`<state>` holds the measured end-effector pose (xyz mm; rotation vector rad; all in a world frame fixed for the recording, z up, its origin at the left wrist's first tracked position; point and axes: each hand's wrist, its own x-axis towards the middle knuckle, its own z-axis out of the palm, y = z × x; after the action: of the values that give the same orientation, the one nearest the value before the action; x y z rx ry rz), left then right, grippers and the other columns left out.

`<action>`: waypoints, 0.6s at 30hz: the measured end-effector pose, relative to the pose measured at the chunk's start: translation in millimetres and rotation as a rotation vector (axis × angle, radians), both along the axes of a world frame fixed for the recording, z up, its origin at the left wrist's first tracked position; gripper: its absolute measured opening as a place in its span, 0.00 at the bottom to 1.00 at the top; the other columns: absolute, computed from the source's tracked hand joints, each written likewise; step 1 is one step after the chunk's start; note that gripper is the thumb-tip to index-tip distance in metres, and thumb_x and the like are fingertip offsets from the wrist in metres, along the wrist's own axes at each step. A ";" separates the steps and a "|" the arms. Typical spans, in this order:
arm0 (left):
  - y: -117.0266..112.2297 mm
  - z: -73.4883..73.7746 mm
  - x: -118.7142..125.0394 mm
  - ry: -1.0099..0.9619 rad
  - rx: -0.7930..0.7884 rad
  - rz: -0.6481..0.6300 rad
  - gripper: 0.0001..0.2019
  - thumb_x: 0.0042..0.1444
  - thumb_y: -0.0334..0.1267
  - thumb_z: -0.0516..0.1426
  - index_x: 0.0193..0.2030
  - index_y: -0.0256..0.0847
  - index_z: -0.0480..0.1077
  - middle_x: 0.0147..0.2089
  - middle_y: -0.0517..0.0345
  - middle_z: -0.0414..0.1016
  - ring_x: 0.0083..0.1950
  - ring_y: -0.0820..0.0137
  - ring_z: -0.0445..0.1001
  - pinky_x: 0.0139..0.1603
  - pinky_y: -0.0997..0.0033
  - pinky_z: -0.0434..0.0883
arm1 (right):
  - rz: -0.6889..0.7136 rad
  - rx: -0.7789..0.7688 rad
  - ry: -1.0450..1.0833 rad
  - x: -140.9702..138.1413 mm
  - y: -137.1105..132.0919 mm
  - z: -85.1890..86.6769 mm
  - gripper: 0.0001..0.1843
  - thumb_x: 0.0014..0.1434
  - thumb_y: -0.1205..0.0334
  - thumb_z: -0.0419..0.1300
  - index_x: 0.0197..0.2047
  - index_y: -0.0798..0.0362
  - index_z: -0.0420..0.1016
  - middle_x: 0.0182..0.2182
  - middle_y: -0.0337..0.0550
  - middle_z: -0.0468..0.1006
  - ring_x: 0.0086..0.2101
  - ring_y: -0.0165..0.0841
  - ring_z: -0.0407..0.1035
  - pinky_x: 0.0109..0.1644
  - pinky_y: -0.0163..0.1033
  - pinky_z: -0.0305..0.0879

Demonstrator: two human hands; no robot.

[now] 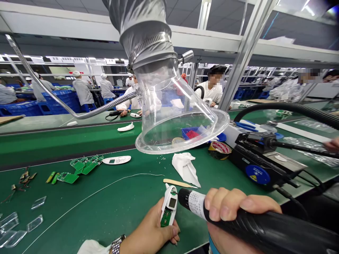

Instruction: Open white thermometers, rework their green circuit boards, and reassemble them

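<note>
My left hand (152,231) is closed around a small white device shell (169,208) with a green circuit board and a little screen showing inside it. It holds the shell upright near the front edge of the green mat (111,208). My right hand (238,208) grips the thick black handle of a soldering tool (265,229). The tool's labelled front end rests right beside the shell, touching or almost touching it. A thin solder wire (87,197) runs across the mat to the left.
A clear fume hood (182,130) on a grey duct hangs just ahead. Green circuit boards (79,169), a white cover (116,160), a white cloth (185,167), a wooden stick (178,183), a tape roll (219,149) and a black soldering station (259,162) lie around. Other workers sit beyond the conveyor.
</note>
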<state>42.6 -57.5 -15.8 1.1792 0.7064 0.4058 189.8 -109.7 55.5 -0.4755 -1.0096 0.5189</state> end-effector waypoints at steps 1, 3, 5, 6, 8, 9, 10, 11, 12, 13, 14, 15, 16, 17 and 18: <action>0.3 0.3 0.1 0.001 -0.012 0.004 0.25 0.45 0.37 0.61 0.49 0.37 0.58 0.29 0.62 0.68 0.28 0.73 0.70 0.32 0.71 0.69 | -0.015 -0.002 0.008 0.8 -1.4 1.4 0.08 0.60 0.54 0.52 0.33 0.45 0.69 0.19 0.34 0.72 0.19 0.31 0.65 0.24 0.39 0.61; 1.0 1.0 0.4 -0.003 -0.044 0.022 0.27 0.44 0.38 0.63 0.49 0.37 0.57 0.28 0.63 0.68 0.28 0.73 0.70 0.31 0.71 0.68 | -0.043 -0.011 0.011 2.0 -4.3 3.7 0.08 0.60 0.55 0.51 0.33 0.45 0.69 0.18 0.34 0.71 0.18 0.30 0.64 0.23 0.38 0.60; 1.9 1.9 0.4 -0.016 -0.084 0.059 0.28 0.42 0.39 0.64 0.48 0.38 0.57 0.27 0.63 0.69 0.27 0.73 0.71 0.31 0.71 0.68 | -0.062 -0.014 0.017 2.7 -6.9 4.5 0.09 0.58 0.52 0.51 0.34 0.44 0.69 0.18 0.33 0.70 0.17 0.30 0.62 0.21 0.37 0.59; 2.7 2.5 0.3 -0.026 -0.103 0.082 0.27 0.41 0.39 0.65 0.46 0.38 0.58 0.27 0.62 0.70 0.27 0.72 0.71 0.31 0.71 0.68 | -0.066 -0.008 0.030 3.0 -7.9 4.2 0.09 0.57 0.51 0.53 0.34 0.45 0.69 0.18 0.33 0.70 0.17 0.29 0.62 0.21 0.37 0.58; 5.4 3.7 -0.2 -0.055 -0.145 0.148 0.24 0.39 0.39 0.66 0.41 0.37 0.60 0.27 0.61 0.71 0.27 0.72 0.72 0.31 0.71 0.68 | -0.079 0.024 0.096 3.3 -8.9 2.3 0.11 0.54 0.49 0.57 0.35 0.46 0.68 0.18 0.31 0.68 0.15 0.27 0.59 0.20 0.35 0.57; 7.3 4.4 -0.7 -0.075 -0.172 0.188 0.23 0.39 0.38 0.66 0.39 0.37 0.60 0.28 0.60 0.72 0.28 0.72 0.72 0.32 0.71 0.68 | -0.070 0.034 0.125 3.4 -9.0 0.9 0.11 0.53 0.50 0.58 0.36 0.47 0.67 0.18 0.30 0.67 0.15 0.25 0.58 0.19 0.34 0.56; 9.3 5.3 -1.3 -0.097 -0.202 0.227 0.22 0.38 0.37 0.67 0.37 0.37 0.61 0.28 0.60 0.72 0.28 0.72 0.72 0.33 0.71 0.68 | -0.046 0.036 0.143 3.4 -8.9 -0.5 0.11 0.54 0.51 0.58 0.36 0.48 0.67 0.17 0.29 0.66 0.14 0.24 0.57 0.19 0.33 0.55; 11.5 6.2 -2.0 -0.120 -0.231 0.260 0.21 0.38 0.36 0.67 0.37 0.36 0.62 0.28 0.60 0.72 0.28 0.73 0.72 0.34 0.71 0.68 | -0.011 0.032 0.149 3.2 -8.8 -1.8 0.11 0.55 0.51 0.56 0.37 0.48 0.67 0.17 0.29 0.66 0.14 0.24 0.57 0.18 0.32 0.55; 13.5 7.1 -2.8 -0.142 -0.261 0.283 0.21 0.38 0.35 0.67 0.37 0.36 0.62 0.29 0.59 0.73 0.29 0.73 0.72 0.34 0.71 0.68 | 0.025 0.023 0.146 2.8 -8.7 -2.9 0.11 0.57 0.51 0.54 0.37 0.49 0.67 0.17 0.30 0.65 0.14 0.24 0.57 0.18 0.32 0.55; 15.2 8.1 -3.6 -0.162 -0.286 0.298 0.21 0.38 0.34 0.67 0.37 0.36 0.62 0.29 0.59 0.73 0.29 0.74 0.72 0.35 0.72 0.68 | 0.055 0.007 0.144 2.1 -8.7 -3.7 0.11 0.58 0.51 0.52 0.37 0.49 0.67 0.16 0.30 0.65 0.14 0.24 0.57 0.18 0.32 0.55; 16.5 9.1 -4.3 -0.179 -0.304 0.303 0.21 0.39 0.34 0.67 0.37 0.35 0.63 0.29 0.59 0.73 0.30 0.74 0.72 0.35 0.72 0.68 | 0.079 -0.017 0.144 1.0 -8.9 -4.3 0.12 0.59 0.50 0.51 0.37 0.48 0.67 0.16 0.31 0.65 0.14 0.25 0.58 0.18 0.32 0.56; 17.2 10.0 -5.0 -0.192 -0.317 0.304 0.20 0.39 0.33 0.67 0.38 0.35 0.63 0.29 0.58 0.74 0.30 0.74 0.72 0.35 0.72 0.68 | 0.095 -0.043 0.147 -0.5 -9.3 -4.6 0.12 0.59 0.49 0.51 0.36 0.48 0.67 0.17 0.32 0.66 0.15 0.25 0.59 0.19 0.32 0.57; 17.4 10.9 -5.5 -0.202 -0.324 0.303 0.20 0.39 0.33 0.67 0.38 0.35 0.63 0.29 0.58 0.74 0.30 0.74 0.72 0.35 0.73 0.68 | 0.103 -0.063 0.155 -2.1 -9.8 -4.8 0.13 0.58 0.48 0.52 0.36 0.48 0.67 0.17 0.32 0.66 0.15 0.26 0.60 0.20 0.32 0.57; 17.1 11.5 -5.9 -0.209 -0.326 0.300 0.20 0.40 0.33 0.67 0.38 0.35 0.63 0.29 0.59 0.74 0.30 0.74 0.72 0.35 0.73 0.68 | 0.103 -0.081 0.163 -3.9 -10.4 -5.0 0.13 0.56 0.47 0.53 0.36 0.47 0.67 0.17 0.32 0.67 0.16 0.26 0.61 0.21 0.33 0.58; 16.4 11.9 -6.3 -0.212 -0.324 0.297 0.20 0.40 0.33 0.66 0.38 0.35 0.63 0.29 0.59 0.74 0.29 0.74 0.72 0.35 0.73 0.68 | 0.098 -0.089 0.165 -5.5 -11.0 -5.3 0.14 0.55 0.46 0.55 0.36 0.47 0.67 0.18 0.32 0.67 0.16 0.26 0.61 0.22 0.33 0.59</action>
<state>36.4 -41.2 -3.9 0.7149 0.7319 0.6287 184.2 -120.7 50.2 -0.4563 -0.8573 0.6825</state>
